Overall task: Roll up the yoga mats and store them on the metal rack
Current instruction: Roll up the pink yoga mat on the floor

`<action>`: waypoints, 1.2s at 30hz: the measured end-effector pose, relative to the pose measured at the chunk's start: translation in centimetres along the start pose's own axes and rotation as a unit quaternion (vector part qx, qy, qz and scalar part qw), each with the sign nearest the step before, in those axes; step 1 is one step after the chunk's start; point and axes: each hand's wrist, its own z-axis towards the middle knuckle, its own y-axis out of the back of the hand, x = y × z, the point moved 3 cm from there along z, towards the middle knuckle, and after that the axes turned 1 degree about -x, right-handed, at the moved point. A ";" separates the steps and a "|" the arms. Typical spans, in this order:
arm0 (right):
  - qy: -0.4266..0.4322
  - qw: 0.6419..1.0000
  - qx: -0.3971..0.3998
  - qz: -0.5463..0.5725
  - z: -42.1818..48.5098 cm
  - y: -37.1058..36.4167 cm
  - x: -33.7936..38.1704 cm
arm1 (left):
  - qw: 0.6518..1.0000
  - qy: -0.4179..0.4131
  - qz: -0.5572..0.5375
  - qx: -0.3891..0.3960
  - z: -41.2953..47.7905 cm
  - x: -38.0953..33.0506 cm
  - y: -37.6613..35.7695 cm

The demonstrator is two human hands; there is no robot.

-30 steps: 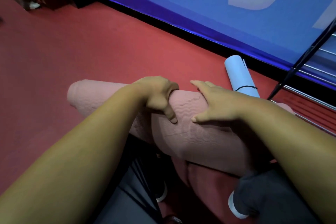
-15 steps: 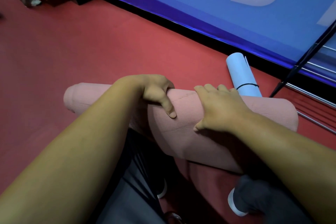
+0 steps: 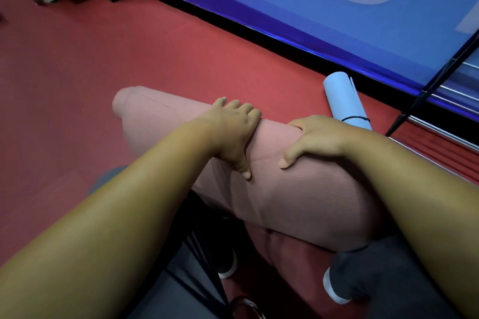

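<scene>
The left hand is clamped over the top of the pink mat at mid-frame. Its fingers are curled over the crest and its thumb points down the near face. The right hand grips the same roll just to the right. Its thumb presses the near face and its fingers wrap over the far side. The thumbs are close but apart.

The pink mat is a thick roll lying across the person's lap, slanting from centre left to lower right, above the red floor. A blue mat, rolled and tied with a black band, lies on the floor behind it at upper right, beside the rack.

The right hand's fingertips are out of sight behind the roll. The right forearm covers the pink mat's right end, and the roll covers the blue mat's near end. Only a dark post and some rails of the rack show before the frame's right edge cuts it off. A shoe shows below the roll, and the legs are dim.

Half a second ago the right hand lay flatter, with its fingers on top; they have since gone over the far side. The left hand's fingers, then tucked behind the roll, now show on the crest. The roll's right end was visible then. Its left end sits higher in the frame now.
</scene>
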 end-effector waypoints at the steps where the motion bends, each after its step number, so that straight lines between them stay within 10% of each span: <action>1: 0.000 1.000 0.007 0.012 0.0 0.1 0.1 | 1.000 0.000 0.002 -0.015 0.1 0.1 0.1; 13: 0.036 0.996 0.036 -0.075 -1.0 0.0 1.8 | 0.990 0.005 -0.138 -0.002 0.4 2.3 0.4; 26: 0.072 0.940 -0.170 -0.286 -2.1 -4.1 2.9 | 0.926 0.064 -0.363 0.083 0.2 5.9 -0.5; 36: 0.064 0.965 -0.147 -0.208 0.0 -1.4 2.1 | 0.925 0.060 -0.362 0.096 0.0 4.9 -0.1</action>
